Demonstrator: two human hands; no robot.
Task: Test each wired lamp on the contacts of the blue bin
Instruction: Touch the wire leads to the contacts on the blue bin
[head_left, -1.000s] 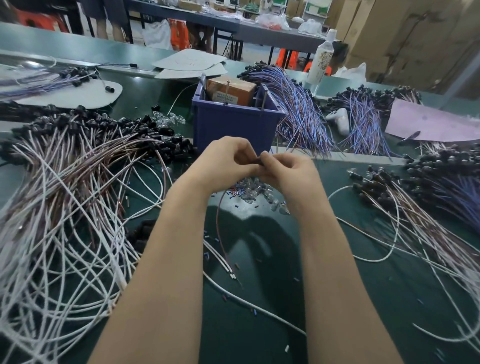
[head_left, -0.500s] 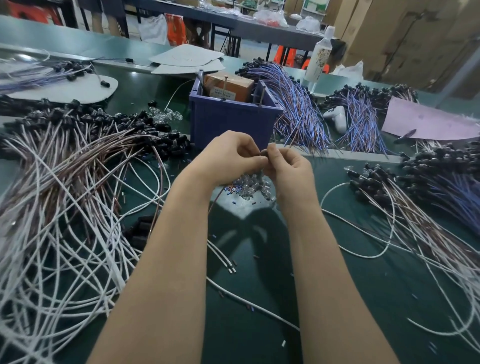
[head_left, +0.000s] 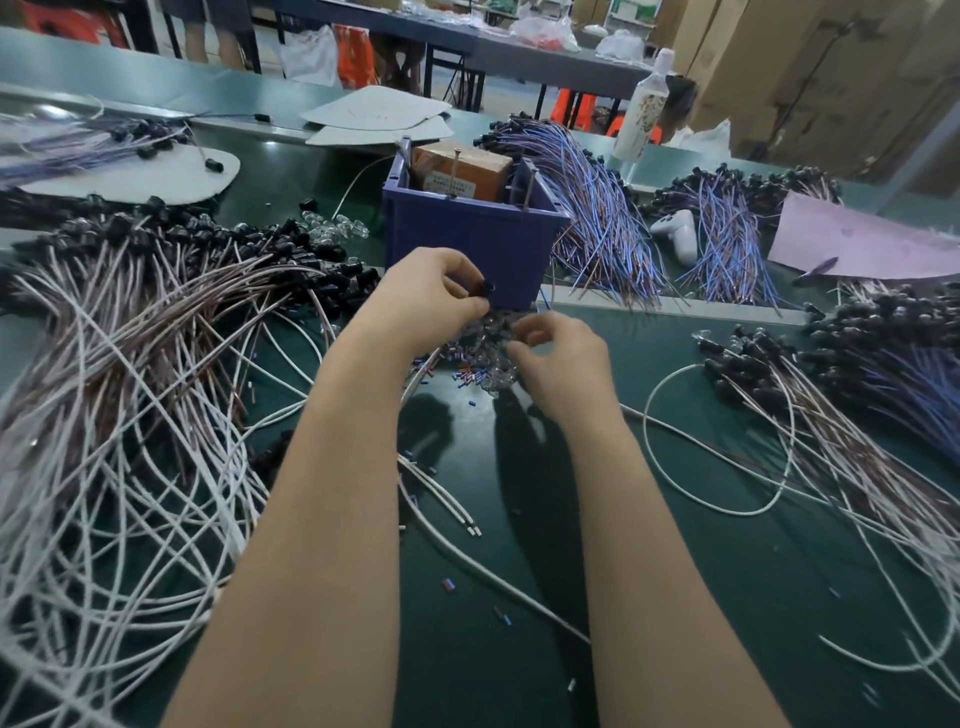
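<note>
While left hand (head_left: 431, 296) pinches black lamp (head_left: 487, 287), right hand (head_left: 558, 353) curls over bulbs (head_left: 496, 364); grasp unclear.

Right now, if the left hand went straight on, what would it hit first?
Probably the front wall of the blue bin, just beyond the left hand and the black lamp it pinches; depth unclear.

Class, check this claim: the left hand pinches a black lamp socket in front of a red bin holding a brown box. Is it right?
No. The head view shows a blue bin, not red; the left hand, black lamp socket and brown box are as stated.
</note>
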